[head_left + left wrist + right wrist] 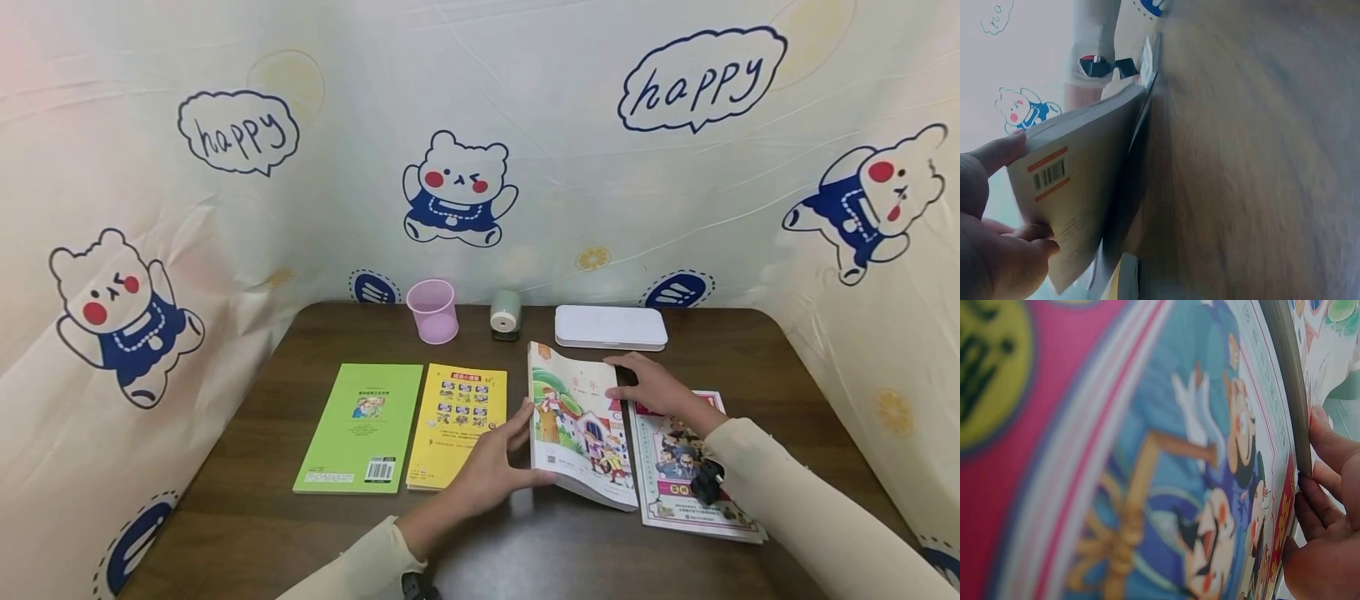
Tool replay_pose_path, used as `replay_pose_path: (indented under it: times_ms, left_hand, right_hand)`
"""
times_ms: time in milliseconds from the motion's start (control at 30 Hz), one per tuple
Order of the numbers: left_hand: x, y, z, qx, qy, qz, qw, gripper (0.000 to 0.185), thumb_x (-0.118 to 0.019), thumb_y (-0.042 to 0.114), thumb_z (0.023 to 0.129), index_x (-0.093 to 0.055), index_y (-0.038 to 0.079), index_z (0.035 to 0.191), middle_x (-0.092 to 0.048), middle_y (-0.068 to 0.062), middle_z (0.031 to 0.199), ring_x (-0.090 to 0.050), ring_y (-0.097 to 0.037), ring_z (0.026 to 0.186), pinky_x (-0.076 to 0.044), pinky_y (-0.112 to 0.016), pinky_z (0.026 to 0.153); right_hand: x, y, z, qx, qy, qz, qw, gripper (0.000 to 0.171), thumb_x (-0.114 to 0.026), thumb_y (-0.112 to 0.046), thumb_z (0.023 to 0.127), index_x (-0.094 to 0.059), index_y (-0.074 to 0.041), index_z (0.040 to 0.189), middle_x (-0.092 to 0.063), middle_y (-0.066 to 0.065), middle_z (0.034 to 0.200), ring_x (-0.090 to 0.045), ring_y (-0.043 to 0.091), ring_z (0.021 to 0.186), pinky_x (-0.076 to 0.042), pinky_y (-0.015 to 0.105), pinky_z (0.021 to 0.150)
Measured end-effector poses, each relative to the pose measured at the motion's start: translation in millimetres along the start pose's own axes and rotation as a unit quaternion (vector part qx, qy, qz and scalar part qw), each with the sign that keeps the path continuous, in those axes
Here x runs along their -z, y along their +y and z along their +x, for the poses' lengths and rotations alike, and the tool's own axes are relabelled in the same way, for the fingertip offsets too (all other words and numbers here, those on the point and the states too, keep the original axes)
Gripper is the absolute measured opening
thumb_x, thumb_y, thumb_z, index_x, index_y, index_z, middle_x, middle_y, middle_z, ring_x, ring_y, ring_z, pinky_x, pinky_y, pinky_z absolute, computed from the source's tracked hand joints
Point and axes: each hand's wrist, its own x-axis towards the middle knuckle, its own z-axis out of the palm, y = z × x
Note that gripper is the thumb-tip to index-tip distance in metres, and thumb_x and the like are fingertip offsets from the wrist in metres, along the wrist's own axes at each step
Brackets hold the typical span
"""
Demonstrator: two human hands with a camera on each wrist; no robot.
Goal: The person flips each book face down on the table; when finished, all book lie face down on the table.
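Hands (487, 467) flanking tilted storybook (577, 425)

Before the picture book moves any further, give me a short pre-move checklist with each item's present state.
1. Left hand grips the illustrated picture book at its left edge: ok.
2. Right hand has its fingers on the book's right edge: ok.
3. Book raised off the dark wooden table on its left side: ok, wrist view shows the barcoded back cover.
4. Pink-bordered cartoon book lies partly under it: not ok, may drag.
5. Yellow book clear of the left hand: cannot tell.
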Motion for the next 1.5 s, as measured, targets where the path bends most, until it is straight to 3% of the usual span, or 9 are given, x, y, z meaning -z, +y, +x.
replay_pose_path:
  times_ms: [200,367,633,933,1133,1500]
  left_hand:
    - [-3.7,-0.8,1.2,-0.003,0.004,-0.105,0.9944,0.098,-0.089,0.019,0.083,-0.031,0.009,0.162,-0.019,0.0,0.172,-0.038,-0.02,0.149,-0.039,-0.041,0.116]
    - [-5.7,3.9,2.5,-0.001,-0.002,-0.145,0.9894,0.094,-0.087,0.018,0.086,-0.032,0.01,0.162,-0.027,-0.004,0.169,-0.038,-0.024,0.149,-0.038,-0.046,0.116]
    - [-10.0,10.9,1.1,-0.014,-0.014,-0.165,0.9861,0.093,-0.083,0.014,0.089,-0.027,0.011,0.164,-0.03,-0.006,0.168,-0.036,-0.025,0.151,-0.033,-0.049,0.12]
    - [-12.5,8.9,-0.3,-0.016,-0.014,-0.173,0.9848,0.096,-0.082,0.014,0.09,-0.023,0.018,0.165,-0.024,-0.001,0.171,-0.041,-0.024,0.148,-0.046,-0.036,0.11]
    - [-10.1,9.4,-1.6,-0.011,-0.013,-0.162,0.9867,0.092,-0.081,0.015,0.091,-0.026,0.019,0.164,-0.017,0.0,0.172,-0.04,-0.025,0.149,-0.045,-0.038,0.112]
    - [-8.3,11.0,-5.0,-0.019,-0.005,-0.156,0.9875,0.091,-0.081,0.013,0.091,-0.027,0.019,0.164,-0.012,0.0,0.173,-0.035,-0.024,0.152,-0.041,-0.042,0.115]
  right_hand:
    - [-3.4,1.7,0.0,-0.004,0.002,0.001,1.0,0.067,-0.073,-0.033,0.097,-0.049,-0.001,0.151,-0.049,0.027,0.146,-0.045,0.046,0.137,-0.035,0.065,0.113]
    - [-5.4,3.2,-0.1,-0.022,0.001,0.004,1.0,0.068,-0.073,-0.034,0.097,-0.048,-0.003,0.152,-0.048,0.026,0.148,-0.045,0.045,0.138,-0.035,0.065,0.115]
    - [-5.1,-0.2,-0.9,-0.034,-0.002,0.016,0.999,0.068,-0.073,-0.034,0.098,-0.047,-0.004,0.153,-0.047,0.026,0.149,-0.043,0.045,0.139,-0.033,0.066,0.115]
    - [-4.7,-1.4,1.1,-0.038,-0.008,0.009,0.999,0.069,-0.073,-0.034,0.098,-0.046,-0.004,0.154,-0.043,0.027,0.153,-0.038,0.048,0.143,-0.032,0.067,0.116]
    - [0.6,-10.2,1.5,-0.015,-0.015,-0.005,1.0,0.066,-0.072,-0.027,0.099,-0.046,-0.001,0.153,-0.045,0.029,0.151,-0.04,0.05,0.141,-0.033,0.067,0.114]
    - [-2.3,-17.2,6.0,0.032,-0.02,-0.029,0.999,0.065,-0.066,-0.032,0.102,-0.045,0.003,0.153,-0.047,0.029,0.152,-0.041,0.05,0.142,-0.035,0.066,0.114]
